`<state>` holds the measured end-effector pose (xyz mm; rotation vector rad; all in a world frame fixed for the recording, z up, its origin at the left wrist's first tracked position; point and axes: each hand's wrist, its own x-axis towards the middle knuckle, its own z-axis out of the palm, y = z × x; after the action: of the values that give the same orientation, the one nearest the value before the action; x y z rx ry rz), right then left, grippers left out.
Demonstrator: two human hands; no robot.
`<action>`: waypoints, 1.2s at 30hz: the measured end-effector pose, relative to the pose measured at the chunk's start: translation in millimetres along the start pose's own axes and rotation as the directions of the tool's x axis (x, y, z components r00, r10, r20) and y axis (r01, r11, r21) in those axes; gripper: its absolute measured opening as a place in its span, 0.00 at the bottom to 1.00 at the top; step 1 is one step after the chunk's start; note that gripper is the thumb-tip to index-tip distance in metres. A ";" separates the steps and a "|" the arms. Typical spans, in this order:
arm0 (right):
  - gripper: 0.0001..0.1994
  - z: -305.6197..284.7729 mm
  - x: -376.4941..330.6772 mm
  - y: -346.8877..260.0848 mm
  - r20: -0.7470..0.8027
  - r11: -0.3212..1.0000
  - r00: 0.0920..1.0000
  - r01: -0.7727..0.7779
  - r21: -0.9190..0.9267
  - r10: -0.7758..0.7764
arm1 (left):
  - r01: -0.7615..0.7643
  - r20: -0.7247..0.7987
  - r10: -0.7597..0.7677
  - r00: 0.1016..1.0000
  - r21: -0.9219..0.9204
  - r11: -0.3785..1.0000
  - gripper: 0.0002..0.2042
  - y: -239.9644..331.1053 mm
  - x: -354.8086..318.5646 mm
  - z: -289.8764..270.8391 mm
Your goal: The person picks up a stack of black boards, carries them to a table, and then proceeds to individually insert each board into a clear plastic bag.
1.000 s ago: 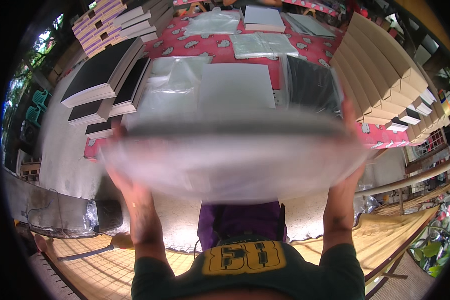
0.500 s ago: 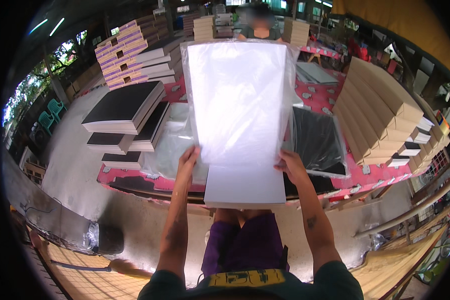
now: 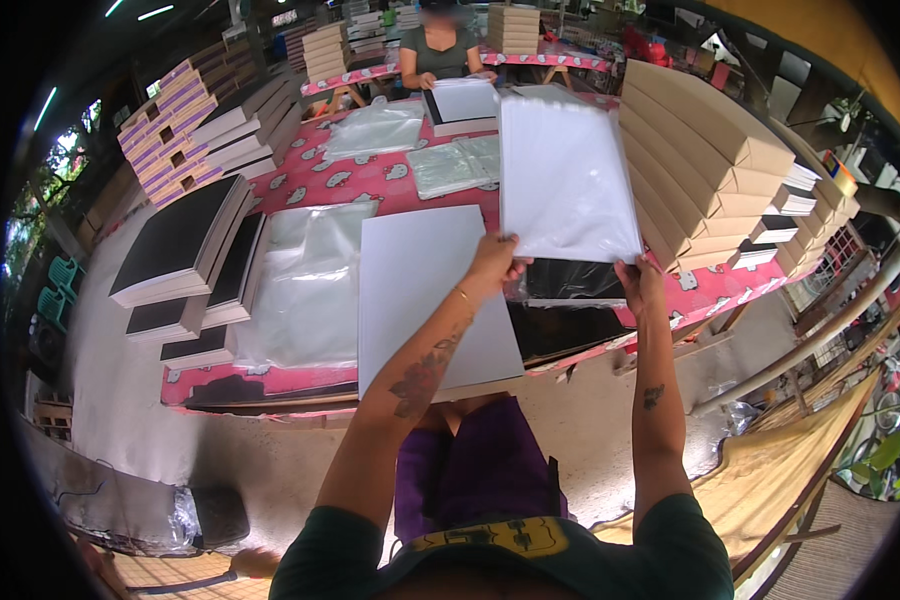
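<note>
A white sheet or thin pad in a clear plastic sleeve (image 3: 570,185) is held up tilted between my hands. My left hand (image 3: 494,266) is closed on its lower left corner, my right hand (image 3: 641,284) on its lower right corner. Beneath it, on the table, lies a black item in clear plastic (image 3: 575,279), partly hidden. Left of that, near the front edge, rests a stack of white paper (image 3: 420,310), with my left forearm across it. Loose clear plastic bags (image 3: 310,275) lie flat to the left of the stack.
Black-topped paper stacks (image 3: 180,240) stand at left, before purple-and-brown boxes (image 3: 165,130). Brown-wrapped packs (image 3: 695,165) rise at right. Across the pink patterned table (image 3: 325,185), a person (image 3: 438,50) handles a white pad (image 3: 465,100). More clear bags (image 3: 375,130) lie mid-table.
My hands have carried the sleeved white sheet to the right, off the white paper stack and over the black wrapped item. The view has shifted, uncovering the far table and the person's hands.
</note>
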<state>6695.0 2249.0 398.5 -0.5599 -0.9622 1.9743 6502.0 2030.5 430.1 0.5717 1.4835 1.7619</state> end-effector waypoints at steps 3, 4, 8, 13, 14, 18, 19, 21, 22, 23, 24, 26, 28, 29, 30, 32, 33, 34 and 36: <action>0.09 -42.5 9.5 -7.1 -0.064 0.994 0.996 -0.072 -0.087 0.066 | 0.128 -0.067 -0.150 0.986 -0.258 0.958 0.10 -30.8 5.0 40.6; 0.10 -54.5 11.9 -6.6 -0.074 0.987 0.993 -0.102 -0.128 0.093 | 0.101 -0.048 -0.122 0.991 -0.311 0.945 0.10 -37.7 1.5 47.9; 0.15 -76.2 -7.4 7.5 -0.020 0.948 0.999 -0.037 -0.315 0.032 | 0.120 -0.136 -0.144 0.980 -0.173 0.978 0.14 -38.8 -40.4 33.3; 0.20 -136.8 -45.5 -9.7 -0.060 0.550 0.922 0.174 -0.817 -0.382 | -0.337 -0.180 0.537 0.824 0.606 0.721 0.15 17.6 -176.9 -100.4; 0.19 -128.9 -53.6 -11.8 -0.080 0.601 0.933 0.158 -0.784 -0.351 | -0.286 -0.226 0.639 0.735 0.751 0.595 0.12 8.6 -191.3 -159.1; 0.16 -35.8 -87.2 -11.2 0.071 0.652 0.952 0.257 -0.713 -0.298 | 0.087 -0.268 0.475 0.838 0.926 0.368 0.06 -9.7 -252.0 -298.4; 0.16 -11.1 -95.8 -8.2 0.101 0.674 0.955 0.268 -0.689 -0.277 | 0.121 -0.273 0.363 0.891 0.913 0.390 0.05 -16.5 -256.2 -313.1; 0.16 32.9 -114.8 -1.7 0.148 0.717 0.954 0.293 -0.632 -0.260 | 0.054 -0.309 0.531 0.789 0.896 0.440 0.03 -14.0 -248.7 -314.9; 0.15 54.3 -125.5 1.2 0.180 0.737 0.955 0.298 -0.607 -0.237 | 0.026 -0.333 0.603 0.725 0.888 0.459 0.03 -11.9 -251.4 -316.1; 0.15 75.7 -136.3 3.0 0.220 0.757 0.952 0.304 -0.579 -0.214 | 0.041 -0.344 0.567 0.748 0.877 0.479 0.04 -9.8 -258.7 -321.3; 0.15 90.8 -147.8 5.3 0.253 0.768 0.945 0.318 -0.555 -0.208 | -0.044 -0.362 0.594 0.719 0.828 0.558 0.05 -5.8 -256.0 -313.0; 0.16 112.2 -177.7 34.8 0.502 0.831 0.862 0.228 -0.507 0.069 | -0.240 -0.375 0.642 0.669 0.708 0.664 0.07 26.5 -239.2 -263.5; 0.18 150.0 -217.1 76.4 0.728 0.887 0.549 -0.060 -0.457 0.412 | -0.281 -0.331 0.486 0.809 0.508 0.814 0.10 52.8 -231.7 -173.9; 0.17 167.0 -241.2 97.2 0.722 0.906 0.550 -0.195 -0.377 0.419 | -0.269 -0.285 0.374 0.883 0.348 0.898 0.10 66.3 -235.8 -122.9; 0.16 177.9 -254.1 109.6 0.729 0.902 0.537 -0.324 -0.286 0.424 | -0.232 -0.226 0.271 0.936 0.186 0.955 0.10 71.0 -242.6 -88.9; 0.15 192.3 -251.7 105.9 0.664 0.875 0.600 -0.448 -0.184 0.447 | -0.284 -0.360 0.552 0.752 0.579 0.764 0.10 57.6 -248.0 -75.1; 0.15 196.0 -249.7 104.4 0.624 0.856 0.631 -0.503 -0.122 0.460 | -0.247 -0.360 0.685 0.634 0.745 0.620 0.09 50.1 -246.8 -71.8; 0.13 193.9 -246.9 103.6 0.631 0.862 0.641 -0.498 -0.090 0.436 | -0.280 -0.340 0.668 0.661 0.715 0.641 0.09 37.5 -243.0 -71.0; 0.11 182.7 -236.6 100.2 0.638 0.874 0.661 -0.484 -0.039 0.395 | -0.342 -0.301 0.632 0.714 0.638 0.690 0.07 14.2 -234.3 -69.1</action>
<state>6649.2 1939.3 435.5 -0.0148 -1.1462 2.7495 6592.2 1804.8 457.8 0.9369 2.4360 1.9956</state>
